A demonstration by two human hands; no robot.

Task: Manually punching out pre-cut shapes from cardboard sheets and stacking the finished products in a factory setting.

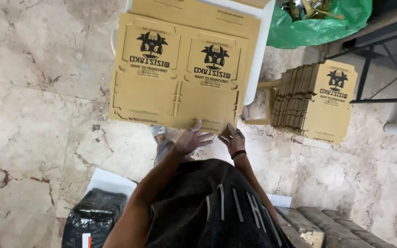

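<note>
A large flat brown cardboard sheet [161,87], die-cut as unfolded boxes with two black cartoon prints, lies over the edge of a white table [259,55]. My left hand [190,139] reaches up with spread fingers and touches the sheet's near edge. Beside it my right hand [233,137], with a dark band on the wrist, holds the same edge at the sheet's near right corner. Another brown sheet [207,14] lies beneath it, further up the table.
A stack of several flat brown box blanks [315,101] stands on the marble floor to the right. A green plastic bag [318,25] sits at top right by a dark metal frame [368,69]. A black wrapped bundle [93,218] lies lower left, grey padded items [336,227] lower right.
</note>
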